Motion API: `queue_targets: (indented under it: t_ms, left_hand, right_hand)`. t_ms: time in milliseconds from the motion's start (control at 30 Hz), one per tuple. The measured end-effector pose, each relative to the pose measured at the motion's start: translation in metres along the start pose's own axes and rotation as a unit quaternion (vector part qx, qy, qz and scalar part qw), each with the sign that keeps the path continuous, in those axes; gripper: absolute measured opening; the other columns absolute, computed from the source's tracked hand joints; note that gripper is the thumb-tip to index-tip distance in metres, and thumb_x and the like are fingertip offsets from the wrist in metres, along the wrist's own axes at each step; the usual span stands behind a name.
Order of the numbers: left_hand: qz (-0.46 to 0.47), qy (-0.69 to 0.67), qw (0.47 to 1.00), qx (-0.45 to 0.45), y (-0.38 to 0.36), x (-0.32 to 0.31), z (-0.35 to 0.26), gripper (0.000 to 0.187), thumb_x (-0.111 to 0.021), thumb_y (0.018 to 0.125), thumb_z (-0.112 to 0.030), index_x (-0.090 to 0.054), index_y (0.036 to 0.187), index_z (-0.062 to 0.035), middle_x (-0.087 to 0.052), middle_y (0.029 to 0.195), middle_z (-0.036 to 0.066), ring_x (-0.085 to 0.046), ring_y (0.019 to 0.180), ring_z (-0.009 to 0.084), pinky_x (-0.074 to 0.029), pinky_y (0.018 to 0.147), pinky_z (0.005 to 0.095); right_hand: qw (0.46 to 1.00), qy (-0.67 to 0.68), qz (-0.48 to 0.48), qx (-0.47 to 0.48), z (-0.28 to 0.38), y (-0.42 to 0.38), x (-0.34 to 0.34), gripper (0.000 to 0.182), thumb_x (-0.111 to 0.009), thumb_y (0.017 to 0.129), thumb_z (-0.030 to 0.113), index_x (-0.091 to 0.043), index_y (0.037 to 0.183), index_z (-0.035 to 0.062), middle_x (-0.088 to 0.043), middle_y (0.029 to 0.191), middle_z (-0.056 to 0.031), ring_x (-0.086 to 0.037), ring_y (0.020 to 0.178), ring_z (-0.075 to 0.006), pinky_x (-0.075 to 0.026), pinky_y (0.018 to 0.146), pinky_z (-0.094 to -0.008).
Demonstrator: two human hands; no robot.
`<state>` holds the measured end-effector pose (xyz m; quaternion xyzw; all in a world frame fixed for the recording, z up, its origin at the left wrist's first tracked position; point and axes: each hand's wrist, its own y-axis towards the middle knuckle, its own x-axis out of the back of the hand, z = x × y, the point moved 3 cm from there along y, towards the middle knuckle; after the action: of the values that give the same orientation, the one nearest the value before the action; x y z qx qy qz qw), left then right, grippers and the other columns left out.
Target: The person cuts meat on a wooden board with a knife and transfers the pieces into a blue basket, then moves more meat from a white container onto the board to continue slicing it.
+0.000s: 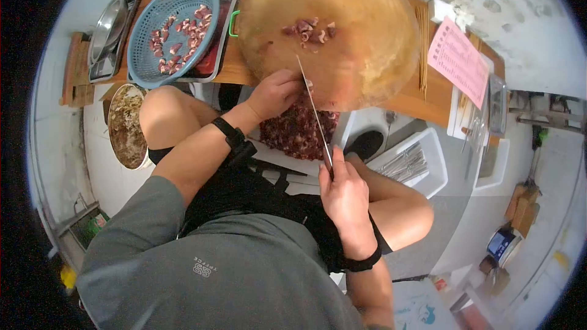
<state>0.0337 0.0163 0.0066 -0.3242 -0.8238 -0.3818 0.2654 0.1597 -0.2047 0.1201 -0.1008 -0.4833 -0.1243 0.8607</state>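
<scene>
My right hand is closed around the handle of a long knife. The thin blade points up and away, its tip over the round wooden chopping board. Beside the blade, my left hand is closed at the board's near edge; what its fingers pinch is mostly hidden. A few raw chicken hearts lie in a small pile on the board. Below the board's near edge, a heap of dark red cut meat fills a white tray between my legs, partly covered by the knife.
A blue basket with more raw hearts stands on the left of the wooden table. Wooden skewers and a pink printed sheet are at the right. A white bin holds metal skewers; a bucket of scraps stands lower left.
</scene>
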Motion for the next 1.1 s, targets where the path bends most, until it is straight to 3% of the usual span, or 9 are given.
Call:
queue_targets:
  t_ms: [333, 467, 533, 667, 733, 767, 833, 1000, 1100]
  left_hand:
    - [0.035, 0.012, 0.999, 0.012, 0.002, 0.005, -0.003, 0.032, -0.071, 0.082, -0.003, -0.071, 0.114, -0.0103, -0.069, 0.116, 0.013, -0.067, 0.107, 0.0342, -0.056, 0.092, 0.0418]
    - [0.022, 0.010, 1.000, 0.009, 0.010, 0.008, -0.011, 0.019, -0.067, 0.079, -0.002, -0.069, 0.098, -0.0042, -0.066, 0.112, 0.013, -0.063, 0.104, 0.0342, -0.052, 0.091, 0.0416]
    - [0.012, 0.041, 0.999, -0.012, 0.014, 0.015, -0.011, 0.017, -0.067, 0.079, -0.004, -0.068, 0.096, -0.0032, -0.066, 0.111, 0.014, -0.063, 0.104, 0.0349, -0.052, 0.091, 0.0420]
    - [0.083, 0.038, 0.996, -0.007, 0.027, 0.021, -0.005, 0.016, -0.068, 0.082, -0.011, -0.067, 0.096, -0.0025, -0.063, 0.104, 0.015, -0.062, 0.099, 0.0374, -0.052, 0.087, 0.0446]
    - [0.170, 0.060, 0.979, 0.098, 0.042, 0.028, 0.006, 0.016, -0.067, 0.086, -0.015, -0.067, 0.098, -0.0031, -0.063, 0.106, 0.017, -0.063, 0.098, 0.0388, -0.053, 0.085, 0.0454]
    - [0.169, 0.061, 0.979, 0.097, 0.051, 0.028, 0.017, 0.016, -0.067, 0.086, -0.015, -0.067, 0.098, -0.0031, -0.063, 0.106, 0.017, -0.063, 0.098, 0.0388, -0.053, 0.085, 0.0454]
    - [-0.032, 0.099, 0.991, 0.085, 0.072, 0.039, 0.042, 0.019, -0.063, 0.090, -0.018, -0.067, 0.101, -0.0036, -0.063, 0.106, 0.018, -0.063, 0.099, 0.0395, -0.054, 0.084, 0.0462]
    - [0.037, 0.188, 0.968, 0.160, 0.089, 0.027, 0.084, 0.018, -0.060, 0.090, -0.016, -0.066, 0.103, -0.0039, -0.063, 0.105, 0.019, -0.063, 0.101, 0.0397, -0.053, 0.087, 0.0464]
    - [0.080, 0.203, 0.962, 0.166, 0.084, 0.022, 0.089, 0.017, -0.060, 0.088, -0.013, -0.064, 0.101, -0.0034, -0.063, 0.104, 0.018, -0.063, 0.100, 0.0397, -0.052, 0.088, 0.0468]
  right_hand:
    - [0.998, -0.026, 0.027, -0.050, 0.012, 0.037, -0.038, 0.048, -0.058, 0.098, 0.031, -0.051, 0.139, 0.0081, -0.069, 0.088, -0.0195, -0.068, 0.066, -0.0427, -0.057, 0.058, -0.0534]
    - [0.998, -0.011, 0.007, -0.054, -0.002, 0.008, -0.021, 0.043, -0.066, 0.093, 0.020, -0.057, 0.132, 0.0040, -0.069, 0.088, -0.0217, -0.068, 0.076, -0.0416, -0.057, 0.066, -0.0503]
    - [0.999, -0.018, -0.034, -0.011, -0.009, -0.001, -0.014, 0.045, -0.066, 0.094, 0.025, -0.056, 0.133, 0.0039, -0.068, 0.083, -0.0175, -0.068, 0.065, -0.0382, -0.057, 0.057, -0.0491]
    - [0.997, -0.021, -0.069, -0.034, -0.018, 0.002, -0.003, 0.043, -0.067, 0.093, 0.022, -0.058, 0.131, 0.0027, -0.068, 0.083, -0.0184, -0.068, 0.067, -0.0378, -0.058, 0.059, -0.0484]
    - [0.997, 0.010, -0.080, -0.016, -0.017, 0.002, 0.009, 0.042, -0.068, 0.093, 0.021, -0.058, 0.129, 0.0015, -0.068, 0.082, -0.0196, -0.068, 0.068, -0.0386, -0.057, 0.059, -0.0485]
    - [0.997, 0.019, -0.068, -0.009, -0.016, 0.000, 0.011, 0.042, -0.067, 0.094, 0.021, -0.059, 0.131, 0.0016, -0.068, 0.083, -0.0198, -0.068, 0.070, -0.0398, -0.057, 0.062, -0.0487]
    - [0.998, 0.039, -0.041, -0.009, -0.010, -0.007, 0.013, 0.042, -0.067, 0.094, 0.021, -0.059, 0.131, 0.0020, -0.069, 0.084, -0.0201, -0.069, 0.072, -0.0400, -0.057, 0.063, -0.0486]
    - [0.996, 0.087, 0.015, -0.004, -0.004, -0.017, 0.003, 0.042, -0.067, 0.094, 0.023, -0.061, 0.130, 0.0030, -0.070, 0.087, -0.0208, -0.069, 0.076, -0.0406, -0.058, 0.068, -0.0488]
    - [0.996, 0.087, -0.025, -0.004, -0.013, -0.018, -0.004, 0.041, -0.066, 0.094, 0.021, -0.061, 0.130, 0.0025, -0.070, 0.086, -0.0212, -0.069, 0.076, -0.0408, -0.057, 0.068, -0.0494]
